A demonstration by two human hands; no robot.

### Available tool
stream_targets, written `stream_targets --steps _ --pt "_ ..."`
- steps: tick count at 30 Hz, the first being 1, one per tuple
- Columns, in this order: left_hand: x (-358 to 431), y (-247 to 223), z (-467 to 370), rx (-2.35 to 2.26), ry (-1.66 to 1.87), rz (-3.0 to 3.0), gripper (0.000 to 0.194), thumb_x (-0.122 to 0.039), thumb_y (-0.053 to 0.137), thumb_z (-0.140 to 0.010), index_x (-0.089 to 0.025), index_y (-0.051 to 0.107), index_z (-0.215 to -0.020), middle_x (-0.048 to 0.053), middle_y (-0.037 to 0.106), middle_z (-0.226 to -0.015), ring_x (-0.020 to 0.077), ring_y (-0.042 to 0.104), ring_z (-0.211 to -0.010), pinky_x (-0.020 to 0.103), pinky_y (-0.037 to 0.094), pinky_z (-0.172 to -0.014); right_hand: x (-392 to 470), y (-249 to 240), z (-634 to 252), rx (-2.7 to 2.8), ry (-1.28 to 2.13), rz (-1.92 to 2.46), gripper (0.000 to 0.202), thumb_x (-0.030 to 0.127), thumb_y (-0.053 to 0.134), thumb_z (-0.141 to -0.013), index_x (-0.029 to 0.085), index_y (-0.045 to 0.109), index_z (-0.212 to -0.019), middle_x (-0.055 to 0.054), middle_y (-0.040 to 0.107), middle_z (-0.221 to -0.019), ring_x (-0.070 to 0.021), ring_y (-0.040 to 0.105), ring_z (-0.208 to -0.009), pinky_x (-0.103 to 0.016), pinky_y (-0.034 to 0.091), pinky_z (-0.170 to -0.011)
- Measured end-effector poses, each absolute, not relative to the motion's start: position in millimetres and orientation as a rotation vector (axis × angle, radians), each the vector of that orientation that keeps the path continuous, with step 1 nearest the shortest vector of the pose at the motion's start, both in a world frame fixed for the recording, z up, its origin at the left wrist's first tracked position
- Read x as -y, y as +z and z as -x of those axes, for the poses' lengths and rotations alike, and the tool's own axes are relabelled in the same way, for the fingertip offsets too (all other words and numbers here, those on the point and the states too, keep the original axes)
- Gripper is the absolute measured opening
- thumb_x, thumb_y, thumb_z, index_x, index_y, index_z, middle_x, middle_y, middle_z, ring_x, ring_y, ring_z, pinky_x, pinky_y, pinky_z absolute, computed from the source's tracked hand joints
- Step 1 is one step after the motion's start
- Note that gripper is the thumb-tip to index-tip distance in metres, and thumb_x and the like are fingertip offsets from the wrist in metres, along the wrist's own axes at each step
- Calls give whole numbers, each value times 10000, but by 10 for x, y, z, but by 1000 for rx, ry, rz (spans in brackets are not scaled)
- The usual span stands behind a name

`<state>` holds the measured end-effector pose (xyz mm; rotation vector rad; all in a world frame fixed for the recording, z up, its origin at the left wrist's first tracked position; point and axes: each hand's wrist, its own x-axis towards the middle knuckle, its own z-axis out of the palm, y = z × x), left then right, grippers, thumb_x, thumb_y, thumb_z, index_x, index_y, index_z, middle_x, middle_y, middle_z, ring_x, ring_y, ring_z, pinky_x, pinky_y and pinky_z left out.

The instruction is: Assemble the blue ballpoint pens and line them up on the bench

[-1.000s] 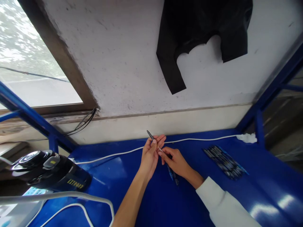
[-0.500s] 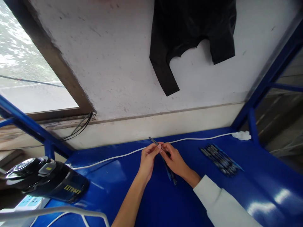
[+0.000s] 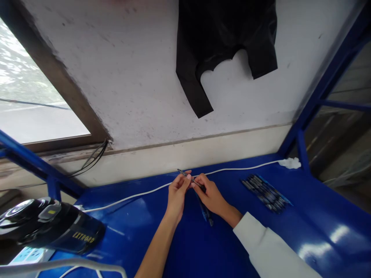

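Near the middle of the blue table, my left hand and my right hand meet with their fingertips close together. Both pinch a slim dark pen, whose tip points up and to the left past my left fingers. The pen's other end lies under my right fingers, partly hidden. A few more dark and blue pens lie on the table just below my right hand, partly covered by it. Farther right, a bundle of several dark and blue pens lies side by side.
A black bottle stands tilted in view at the left, above a white power strip. A white cable runs along the back of the blue table. Blue frame posts rise at both sides, and black cloth hangs on the wall.
The view has shifted slightly, so the scene sits farther left. The hands have parted a little around the pen, which now shows more between them and lies at a flatter angle.
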<state>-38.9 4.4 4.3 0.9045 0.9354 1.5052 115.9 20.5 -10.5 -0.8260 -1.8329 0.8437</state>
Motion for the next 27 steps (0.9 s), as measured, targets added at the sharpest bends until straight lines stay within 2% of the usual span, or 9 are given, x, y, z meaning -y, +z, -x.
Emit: stream_targets --steps 3,6,10,15,18,23,27 --pt "-61 41 412 -934 1532 -880 366 -441 960 -791 -189 821 -1016 42 789 -898 152 715 -837 268 545 -863 -204 -97 -1167 1831 830 822 168 403 575 -1108 246 578 -1047 24 643 -802 -164 575 -682 -292 407 -666" --pt "-66 45 432 -953 1515 -883 342 -442 967 -776 -175 820 -931 53 791 -909 147 701 -840 248 534 -825 -217 -78 -1183 1839 816 821 201 419 538 -1127 241 618 -1077 -14 711 -894 -184 644 -772 -307 453 -732" --pt "-54 62 431 -963 1481 -905 386 -448 973 -762 -183 851 -1014 76 808 -1001 172 716 -913 245 529 -812 -250 -83 -1202 1870 747 839 312 426 437 -1161 238 657 -1045 -37 735 -926 -198 677 -822 -324 472 -783" --pt "-33 74 407 -904 1448 -918 410 -452 958 -785 -194 852 -1086 71 810 -977 184 721 -908 281 535 -875 -232 -98 -1233 1844 781 878 209 451 578 -1102 243 583 -1124 -7 710 -860 -181 635 -714 -300 452 -689" --pt "-23 70 393 -919 1426 -948 398 -443 947 -799 -201 854 -1101 69 805 -987 181 705 -903 278 524 -856 -200 -67 -1303 1878 758 865 202 439 547 -1112 247 590 -1069 -7 690 -828 -182 606 -696 -311 445 -683" --pt "-9 48 356 -935 1386 -1054 344 -428 911 -842 -216 858 -1107 75 804 -1064 192 686 -944 284 512 -862 -166 -41 -1445 1902 737 861 284 440 468 -1142 257 685 -1118 -50 747 -966 -214 672 -815 -345 490 -761" --pt "-14 22 343 -927 1367 -1108 306 -417 885 -877 -219 850 -1107 73 803 -1073 198 682 -960 298 512 -891 -163 -91 -1478 1851 741 910 194 437 575 -1100 252 625 -1131 -1 683 -828 -180 595 -678 -310 434 -654"
